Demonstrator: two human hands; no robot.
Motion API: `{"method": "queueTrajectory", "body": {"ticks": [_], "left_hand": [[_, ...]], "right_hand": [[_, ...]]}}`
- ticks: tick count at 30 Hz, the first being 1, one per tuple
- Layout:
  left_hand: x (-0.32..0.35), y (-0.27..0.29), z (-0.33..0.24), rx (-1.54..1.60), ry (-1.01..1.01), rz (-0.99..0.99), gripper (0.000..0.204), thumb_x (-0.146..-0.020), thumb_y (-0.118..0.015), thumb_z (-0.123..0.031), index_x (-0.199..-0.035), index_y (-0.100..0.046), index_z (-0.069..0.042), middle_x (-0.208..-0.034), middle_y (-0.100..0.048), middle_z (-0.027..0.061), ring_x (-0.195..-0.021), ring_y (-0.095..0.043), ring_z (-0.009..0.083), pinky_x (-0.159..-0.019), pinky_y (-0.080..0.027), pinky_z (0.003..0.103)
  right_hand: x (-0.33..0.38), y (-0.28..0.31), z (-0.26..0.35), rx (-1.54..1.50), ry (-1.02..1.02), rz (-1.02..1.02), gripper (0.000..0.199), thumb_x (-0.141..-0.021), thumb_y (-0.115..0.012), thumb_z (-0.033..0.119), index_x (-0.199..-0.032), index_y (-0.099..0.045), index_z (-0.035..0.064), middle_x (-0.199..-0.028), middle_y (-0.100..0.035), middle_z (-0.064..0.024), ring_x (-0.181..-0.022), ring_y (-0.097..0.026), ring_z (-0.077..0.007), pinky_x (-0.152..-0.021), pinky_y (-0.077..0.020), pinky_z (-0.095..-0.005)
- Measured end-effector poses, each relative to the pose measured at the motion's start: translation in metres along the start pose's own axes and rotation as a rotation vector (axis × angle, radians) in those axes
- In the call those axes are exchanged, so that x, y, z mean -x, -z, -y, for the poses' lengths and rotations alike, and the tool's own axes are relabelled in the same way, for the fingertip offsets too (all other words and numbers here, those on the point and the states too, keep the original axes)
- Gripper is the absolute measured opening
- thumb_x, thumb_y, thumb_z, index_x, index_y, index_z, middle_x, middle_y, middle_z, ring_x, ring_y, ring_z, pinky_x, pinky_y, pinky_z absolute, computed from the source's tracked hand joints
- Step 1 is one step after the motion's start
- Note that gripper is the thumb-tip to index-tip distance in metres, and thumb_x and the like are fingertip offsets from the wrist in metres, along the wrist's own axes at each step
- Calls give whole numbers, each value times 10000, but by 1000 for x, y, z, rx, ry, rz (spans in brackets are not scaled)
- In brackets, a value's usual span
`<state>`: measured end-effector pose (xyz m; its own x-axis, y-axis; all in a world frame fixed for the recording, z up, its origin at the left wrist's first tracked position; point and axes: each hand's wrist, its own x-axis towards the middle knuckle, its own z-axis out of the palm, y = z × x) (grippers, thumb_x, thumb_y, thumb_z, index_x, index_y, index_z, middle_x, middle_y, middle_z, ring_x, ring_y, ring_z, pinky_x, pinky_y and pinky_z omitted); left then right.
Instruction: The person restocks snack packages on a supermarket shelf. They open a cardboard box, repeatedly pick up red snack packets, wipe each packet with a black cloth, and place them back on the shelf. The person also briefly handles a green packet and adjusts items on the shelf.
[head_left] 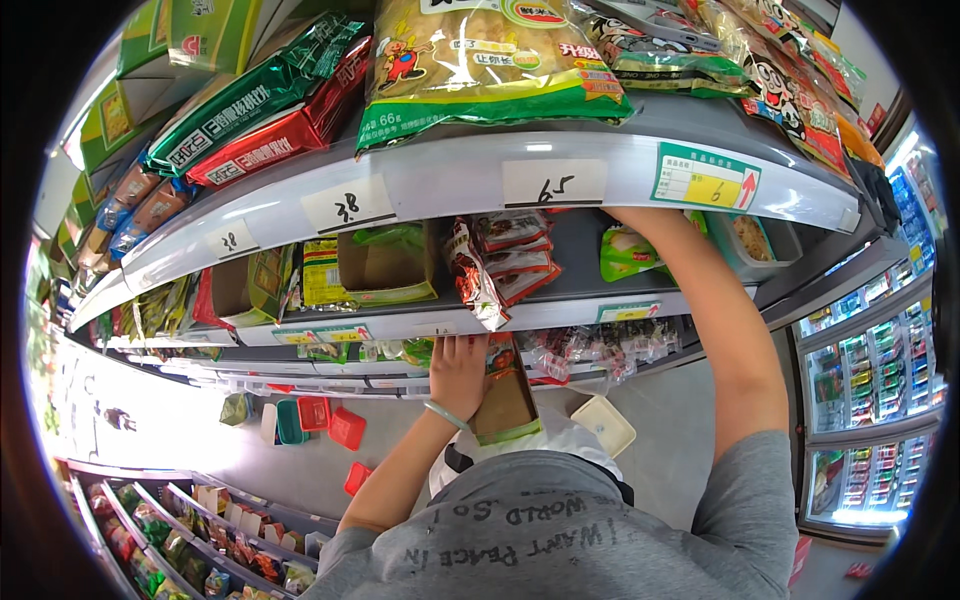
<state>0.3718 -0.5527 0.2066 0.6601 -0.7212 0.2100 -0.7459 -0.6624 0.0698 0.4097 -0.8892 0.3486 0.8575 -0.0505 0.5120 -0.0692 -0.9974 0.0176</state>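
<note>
My left hand (459,376), with a pale bracelet at the wrist, is at the lower shelf edge. Its fingers are closed on the side of an open-topped cardboard box (508,400), tilted in front of my body. My right arm reaches up to the middle shelf; the price-strip edge above hides my right hand (632,214) apart from a bit near the wrist, so its fingers do not show. Beside that wrist lies a green snack bag (627,252). Red-and-silver snack packets (505,258) stand in a cluster to its left.
Overhead, the upper shelf edge (455,185) juts out, with a large yellow-green snack bag (490,75) on it. Another open cardboard box (388,268) and a clear plastic tub (750,240) flank the reach. Plastic bins (347,428) sit on the floor; glass-door coolers (870,420) line the right.
</note>
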Motion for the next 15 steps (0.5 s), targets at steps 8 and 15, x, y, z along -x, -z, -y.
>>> {"method": "queueTrajectory", "body": {"ticks": [8,15], "left_hand": [[16,20,-11,242,34,-60,780,-719,-802,-277,-1374,-451,-38,-1323,-465,217,-1258,-453,422,-1085,-373,492],[22,55,-24,658,-294,-182,767,-722,-822,-221,-1364,-463,-2,-1387,-441,210,-1328,-427,363,-1041,-438,445]], "right_hand": [[34,59,37,396,-34,-161,308,-797,-695,274,-1053,-644,110,-1038,-650,-106,-915,-634,-351,-801,-498,-459],[106,127,96,-537,-115,-284,452,-635,-826,81,-1038,-629,135,-956,-619,-62,-864,-651,-247,-716,-521,-342]]}}
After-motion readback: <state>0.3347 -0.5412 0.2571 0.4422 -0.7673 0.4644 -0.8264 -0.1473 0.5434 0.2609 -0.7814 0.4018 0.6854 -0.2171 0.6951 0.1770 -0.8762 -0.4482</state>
